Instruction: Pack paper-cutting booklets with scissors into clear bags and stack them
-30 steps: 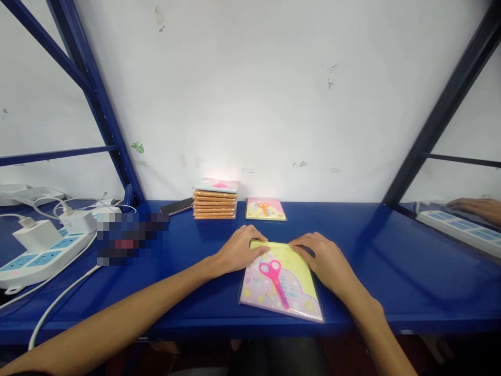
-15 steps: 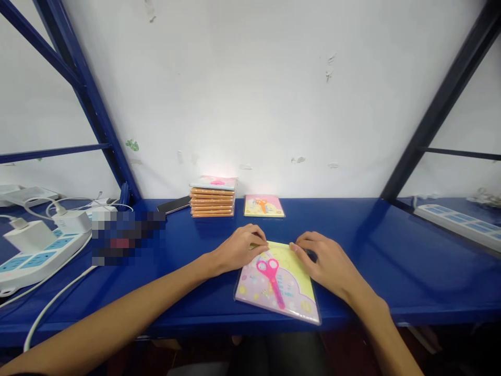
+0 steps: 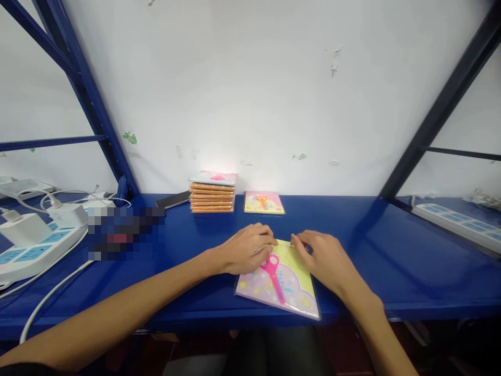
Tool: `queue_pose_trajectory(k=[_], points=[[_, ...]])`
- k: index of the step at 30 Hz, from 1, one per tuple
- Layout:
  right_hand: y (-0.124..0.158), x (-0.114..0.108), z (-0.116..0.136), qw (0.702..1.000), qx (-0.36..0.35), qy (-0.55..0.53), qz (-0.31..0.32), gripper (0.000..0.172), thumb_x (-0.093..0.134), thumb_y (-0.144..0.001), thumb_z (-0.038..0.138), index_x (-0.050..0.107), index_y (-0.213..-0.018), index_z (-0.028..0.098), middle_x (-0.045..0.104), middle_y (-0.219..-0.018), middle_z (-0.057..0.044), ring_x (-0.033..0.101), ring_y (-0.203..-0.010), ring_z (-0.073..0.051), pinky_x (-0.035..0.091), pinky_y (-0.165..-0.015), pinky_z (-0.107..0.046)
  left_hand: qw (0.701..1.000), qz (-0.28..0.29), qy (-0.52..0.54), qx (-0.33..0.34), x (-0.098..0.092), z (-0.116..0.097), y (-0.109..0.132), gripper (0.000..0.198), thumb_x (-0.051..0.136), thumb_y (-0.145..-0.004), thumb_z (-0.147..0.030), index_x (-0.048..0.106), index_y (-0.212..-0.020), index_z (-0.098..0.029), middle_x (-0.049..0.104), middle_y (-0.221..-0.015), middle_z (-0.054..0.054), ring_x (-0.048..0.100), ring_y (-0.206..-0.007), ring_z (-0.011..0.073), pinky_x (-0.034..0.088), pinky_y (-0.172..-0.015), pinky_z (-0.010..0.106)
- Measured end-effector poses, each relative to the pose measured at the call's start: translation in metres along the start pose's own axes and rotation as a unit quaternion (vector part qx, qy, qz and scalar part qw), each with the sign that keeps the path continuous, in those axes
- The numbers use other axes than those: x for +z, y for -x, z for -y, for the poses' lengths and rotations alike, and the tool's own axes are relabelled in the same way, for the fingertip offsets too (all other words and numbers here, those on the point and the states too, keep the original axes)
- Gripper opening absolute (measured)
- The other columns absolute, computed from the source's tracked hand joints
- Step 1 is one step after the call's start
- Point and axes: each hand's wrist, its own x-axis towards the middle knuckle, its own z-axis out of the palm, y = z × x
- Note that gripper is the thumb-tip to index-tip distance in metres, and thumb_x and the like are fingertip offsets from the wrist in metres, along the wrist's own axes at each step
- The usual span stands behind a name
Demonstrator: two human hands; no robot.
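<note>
A flat square packet [image 3: 299,303] in clear plastic, with a pink, purple and yellow paper face, lies near the table's front edge. Pink child's scissors [image 3: 277,284] show on its face, their handle partly under my left thumb. My left hand [image 3: 250,250] lies across the packet's far left part, fingers bent and closed at its far edge. At the far right corner, my right hand [image 3: 324,258] has thumb and forefinger pinched together on the edge of the packet. The fingertips partly hide what they grip.
Behind stand a stack of similar packets [image 3: 212,198] and a single packet with orange scissors [image 3: 264,202]. A black phone [image 3: 173,200] lies left of the stack. Power strips [image 3: 43,245] with chargers and white cables occupy the left; another power strip [image 3: 457,222] is at right.
My left hand has slid right along the packet's far edge, its thumb now over the scissors' handle. My right hand has shifted slightly, its fingers more curled. The view has tilted a little.
</note>
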Motion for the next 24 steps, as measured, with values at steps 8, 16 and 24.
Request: queue_pose_trajectory(k=[8, 16, 24], points=[[0.0, -0.003, 0.011, 0.998, 0.035, 0.042, 0.01, 0.038, 0.044, -0.102, 0.029, 0.071, -0.077, 0.02, 0.073, -0.077, -0.006, 0.067, -0.069, -0.021, 0.037, -0.061, -0.032, 0.999, 0.014, -0.046, 0.01, -0.001, -0.003, 0.003, 0.031, 0.047, -0.096, -0.02, 0.068, -0.118, -0.017, 0.065, -0.119, 0.011, 0.061, -0.104, 0.0252, 0.046, -0.094, 0.039], [0.006, -0.011, 0.015, 0.999, 0.011, 0.024, 0.046, 0.037, 0.042, -0.102, 0.027, 0.075, -0.087, 0.022, 0.074, -0.085, -0.005, 0.069, -0.076, -0.021, 0.038, -0.065, -0.031, 0.999, 0.017, -0.025, 0.011, -0.002, -0.004, 0.002, 0.035, 0.041, -0.096, -0.014, 0.066, -0.12, -0.016, 0.065, -0.121, 0.01, 0.061, -0.108, 0.0242, 0.045, -0.098, 0.037], [0.005, -0.013, 0.021, 0.998, 0.016, 0.032, 0.046, 0.036, 0.044, -0.1, 0.026, 0.075, -0.081, 0.022, 0.076, -0.085, -0.005, 0.069, -0.073, -0.02, 0.036, -0.062, -0.031, 1.0, 0.014, 0.021, 0.006, 0.0, -0.008, 0.001, 0.034, 0.041, -0.097, -0.014, 0.068, -0.117, -0.019, 0.066, -0.122, 0.008, 0.062, -0.109, 0.0233, 0.045, -0.099, 0.037]])
